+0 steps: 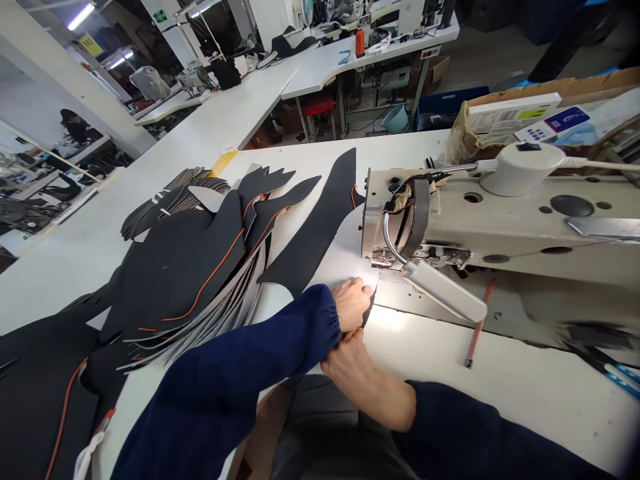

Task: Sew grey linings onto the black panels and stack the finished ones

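Observation:
A fabric panel [337, 257], pale grey on its upper face with a dark edge, runs under the needle area of the sewing machine [425, 220]. My left hand [353, 304] is closed on the panel just in front of the presser foot, its fingers curled. Close below it, against the left wrist, my right hand [356, 365] is closed on the panel's near edge; its fingertips are partly hidden. A black panel piece [317, 227] with orange stitching lies left of the pale face. Further left is a stack of black panels [185, 267] with orange seams and grey undersides.
A white lamp [445, 290] lights the sewing spot. On the machine bed lies a red-handled tool [480, 327]; blue-handled scissors [620, 380] are at right. A cardboard box [550, 100] stands behind the machine. Another stack of dark pieces [170, 200] sits further back.

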Demonstrator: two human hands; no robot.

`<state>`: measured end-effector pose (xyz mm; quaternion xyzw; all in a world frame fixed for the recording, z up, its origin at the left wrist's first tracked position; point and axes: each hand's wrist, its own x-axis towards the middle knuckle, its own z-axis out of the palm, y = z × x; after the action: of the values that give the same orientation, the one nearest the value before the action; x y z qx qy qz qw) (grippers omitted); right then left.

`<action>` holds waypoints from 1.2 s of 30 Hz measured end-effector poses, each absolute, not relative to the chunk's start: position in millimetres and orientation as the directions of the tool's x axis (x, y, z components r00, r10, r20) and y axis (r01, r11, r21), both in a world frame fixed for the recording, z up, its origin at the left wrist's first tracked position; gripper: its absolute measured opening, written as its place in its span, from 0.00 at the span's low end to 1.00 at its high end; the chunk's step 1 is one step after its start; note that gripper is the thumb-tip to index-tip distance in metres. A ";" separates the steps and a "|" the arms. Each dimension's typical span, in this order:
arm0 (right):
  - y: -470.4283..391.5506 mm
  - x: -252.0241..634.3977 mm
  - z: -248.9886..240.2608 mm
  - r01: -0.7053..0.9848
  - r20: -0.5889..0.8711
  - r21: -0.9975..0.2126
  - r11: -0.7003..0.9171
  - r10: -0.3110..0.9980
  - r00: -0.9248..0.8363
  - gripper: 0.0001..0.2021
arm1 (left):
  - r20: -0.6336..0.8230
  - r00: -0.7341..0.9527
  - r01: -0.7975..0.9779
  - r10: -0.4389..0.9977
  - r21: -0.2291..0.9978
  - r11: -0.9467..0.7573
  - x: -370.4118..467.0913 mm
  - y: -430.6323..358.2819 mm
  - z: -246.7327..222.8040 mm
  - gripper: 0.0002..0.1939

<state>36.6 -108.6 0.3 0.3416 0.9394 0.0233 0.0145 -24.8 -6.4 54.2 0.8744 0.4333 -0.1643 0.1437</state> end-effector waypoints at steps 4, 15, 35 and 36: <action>-105.9 32.8 -4.7 0.724 0.097 0.229 0.651 0.725 -0.682 0.13 | -0.420 0.565 0.811 0.710 0.123 -0.572 -36.8 -4.5 61.2 0.24; -97.2 25.8 12.6 0.693 0.015 0.212 0.689 0.706 -0.708 0.11 | -0.413 0.638 0.733 0.650 0.065 -0.677 -33.4 -0.5 60.2 0.21; -75.9 51.8 -4.4 0.744 0.238 0.266 0.613 0.707 -0.666 0.12 | -0.355 0.610 0.784 0.708 0.140 -0.605 -27.1 16.9 56.5 0.12; -76.6 52.5 -6.2 0.751 0.258 0.251 0.611 0.706 -0.660 0.12 | -0.344 0.606 0.787 0.717 0.130 -0.603 -31.8 15.4 58.4 0.13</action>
<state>52.5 -76.6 -6.2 0.4069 0.8950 0.1704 -0.0666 -31.8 15.4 58.4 0.8859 0.4244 -0.1296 0.1354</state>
